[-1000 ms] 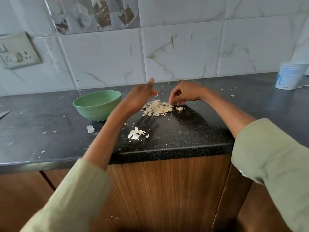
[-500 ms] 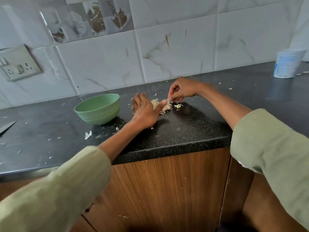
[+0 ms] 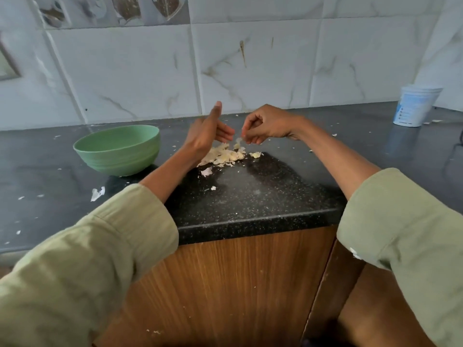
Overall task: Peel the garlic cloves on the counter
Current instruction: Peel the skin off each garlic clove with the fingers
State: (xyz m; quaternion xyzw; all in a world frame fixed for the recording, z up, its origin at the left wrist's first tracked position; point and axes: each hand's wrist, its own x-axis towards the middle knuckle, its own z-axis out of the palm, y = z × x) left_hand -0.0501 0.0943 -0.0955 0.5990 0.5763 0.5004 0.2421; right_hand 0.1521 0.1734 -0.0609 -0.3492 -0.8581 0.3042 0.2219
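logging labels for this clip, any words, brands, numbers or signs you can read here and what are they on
Nothing here can be read.
White tub at the far right of the counter: blue print on its side, too blurred to read.
Picture tiles at the top of the wall: images only, no lettering visible.
Green bowl: no markings visible.

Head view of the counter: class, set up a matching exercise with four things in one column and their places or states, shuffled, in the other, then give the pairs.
Things:
1. bowl
2. tub
3. left hand
4. right hand

Places or states:
A. pinches a bit of peel
B. far right, by the wall
C. left of the peel pile
D. open, thumb up

Pairs: 1-C, 2-B, 3-D, 4-A
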